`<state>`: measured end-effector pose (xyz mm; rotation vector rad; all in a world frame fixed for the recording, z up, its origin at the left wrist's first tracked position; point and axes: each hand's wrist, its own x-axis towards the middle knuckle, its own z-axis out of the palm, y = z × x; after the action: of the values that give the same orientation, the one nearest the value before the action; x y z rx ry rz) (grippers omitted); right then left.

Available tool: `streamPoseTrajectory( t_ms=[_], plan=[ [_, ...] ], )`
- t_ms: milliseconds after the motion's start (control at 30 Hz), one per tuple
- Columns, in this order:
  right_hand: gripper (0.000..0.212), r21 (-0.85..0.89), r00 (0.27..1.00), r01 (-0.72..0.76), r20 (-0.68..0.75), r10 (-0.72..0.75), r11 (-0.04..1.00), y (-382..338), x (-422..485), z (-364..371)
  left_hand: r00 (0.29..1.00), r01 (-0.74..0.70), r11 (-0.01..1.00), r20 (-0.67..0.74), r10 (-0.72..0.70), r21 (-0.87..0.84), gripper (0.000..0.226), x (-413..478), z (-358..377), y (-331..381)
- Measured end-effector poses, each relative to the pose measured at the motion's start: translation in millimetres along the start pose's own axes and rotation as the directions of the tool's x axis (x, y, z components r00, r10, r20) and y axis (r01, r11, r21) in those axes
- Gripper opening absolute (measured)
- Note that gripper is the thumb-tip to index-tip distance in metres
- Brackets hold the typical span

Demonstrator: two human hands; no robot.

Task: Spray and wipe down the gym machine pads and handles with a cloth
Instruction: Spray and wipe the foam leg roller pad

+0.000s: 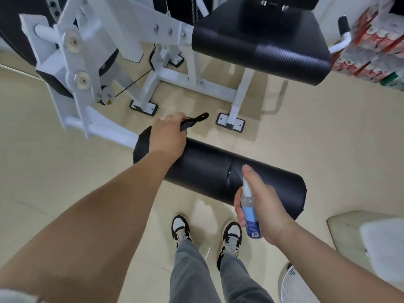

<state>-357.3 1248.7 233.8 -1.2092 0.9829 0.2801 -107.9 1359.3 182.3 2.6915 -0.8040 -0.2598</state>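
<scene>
Left hand [168,136] is out over the left end of the black cylindrical foam roller pad [203,169], fingers clenched round a dark crumpled cloth [193,121] that pokes out past the pad's far edge. Right hand [264,206] grasps a small clear spray bottle with a blue label [251,217], forefinger on its white nozzle, just above the pad's middle. Beyond sits the black padded seat [262,49] on the white steel machine frame [91,51].
</scene>
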Motion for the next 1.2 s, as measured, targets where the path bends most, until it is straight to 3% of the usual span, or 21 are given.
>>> streamPoseTrajectory(
  t_ms=[100, 200, 300, 367, 433, 500, 600, 633, 667, 700, 767, 833, 867, 900, 967, 1033, 1100, 1133, 1200],
  plan=[
    [0.089, 0.005, 1.000, -0.019, 0.024, 0.019, 1.000, -9, 15, 19, 0.997, -0.028, 0.998, 0.066, 0.031, -0.054, 0.025, 11, -6, 7],
    [0.085, 0.068, 0.995, -0.095, -0.003, 0.096, 0.993, -11, 23, 31, 0.993, -0.109, 0.994, -0.046, 0.110, 0.018, 0.034, -25, -10, -20],
    [0.084, 0.067, 0.993, -0.107, -0.040, 0.110, 0.992, -8, 26, 30, 0.992, 0.020, 0.994, -0.124, -0.033, -0.107, 0.047, -57, -7, -44],
    [0.086, 0.062, 0.995, -0.088, -0.047, 0.091, 0.994, -5, 23, 25, 0.990, 0.013, 0.984, -0.135, -0.037, -0.178, 0.046, -72, 8, -3],
    [0.087, 0.079, 0.996, -0.059, -0.063, 0.064, 0.995, 0, 14, 15, 0.980, -0.200, 0.948, -0.043, 0.196, -0.249, 0.032, -99, 31, 60],
    [0.093, 0.072, 0.994, -0.024, -0.108, 0.032, 0.997, 8, 4, -2, 0.902, -0.408, 0.864, 0.018, 0.432, -0.294, 0.030, -122, 51, 93],
    [0.098, 0.053, 0.990, -0.027, -0.139, 0.034, 0.998, 20, -10, -29, 0.725, -0.675, 0.726, 0.064, 0.686, -0.132, 0.050, -104, 50, 66],
    [0.095, 0.057, 0.990, -0.018, -0.135, 0.025, 0.998, 22, -13, -35, 0.703, -0.704, 0.709, 0.092, 0.705, -0.043, 0.055, -92, 39, 49],
    [0.094, 0.058, 0.992, -0.007, -0.126, 0.014, 0.998, 23, -14, -37, 0.742, -0.669, 0.743, 0.084, 0.665, 0.027, 0.059, -83, 28, 29],
    [0.096, 0.053, 0.993, 0.003, -0.115, 0.004, 0.999, 22, -14, -36, 0.831, -0.556, 0.829, 0.021, 0.556, 0.062, 0.064, -73, 18, 1],
    [0.097, 0.033, 0.996, 0.025, -0.089, -0.022, 0.999, 19, -11, -31, 0.973, -0.187, 0.981, -0.127, 0.193, 0.058, 0.066, -67, 2, -54],
    [0.095, 0.046, 0.997, 0.030, -0.075, -0.026, 0.998, 16, -7, -25, 0.977, 0.096, 0.994, -0.195, -0.086, 0.043, 0.060, -81, 0, -73],
    [0.092, 0.060, 0.997, 0.026, -0.072, -0.022, 0.998, 16, -8, -23, 0.970, 0.143, 0.989, -0.206, -0.133, 0.034, 0.057, -91, 8, -57],
    [0.090, 0.071, 0.997, 0.025, -0.068, -0.020, 0.997, 15, -7, -21, 0.973, 0.108, 0.994, -0.210, -0.099, 0.035, 0.056, -102, 19, -36],
    [0.087, 0.080, 0.998, 0.022, -0.059, -0.018, 0.997, 13, -8, -20, 0.981, -0.130, 0.991, -0.140, 0.134, 0.035, 0.060, -121, 45, 18],
    [0.088, 0.056, 0.999, 0.015, -0.046, -0.012, 0.998, 11, -9, -19, 0.895, -0.445, 0.896, -0.022, 0.445, 0.016, 0.060, -132, 60, 53],
    [0.089, 0.017, 1.000, 0.004, -0.025, -0.004, 1.000, 8, -5, -19, 0.771, -0.637, 0.769, 0.059, 0.634, 0.052, 0.063, -121, 58, 46],
    [0.089, 0.006, 1.000, -0.008, -0.011, 0.008, 1.000, 6, -3, -18, 0.745, -0.666, 0.739, 0.115, 0.657, 0.100, 0.067, -111, 52, 34],
    [0.088, 0.014, 0.999, -0.046, 0.002, 0.046, 0.999, 3, 1, -15, 0.797, -0.601, 0.778, 0.204, 0.568, 0.184, 0.071, -89, 37, 14]
  ],
)
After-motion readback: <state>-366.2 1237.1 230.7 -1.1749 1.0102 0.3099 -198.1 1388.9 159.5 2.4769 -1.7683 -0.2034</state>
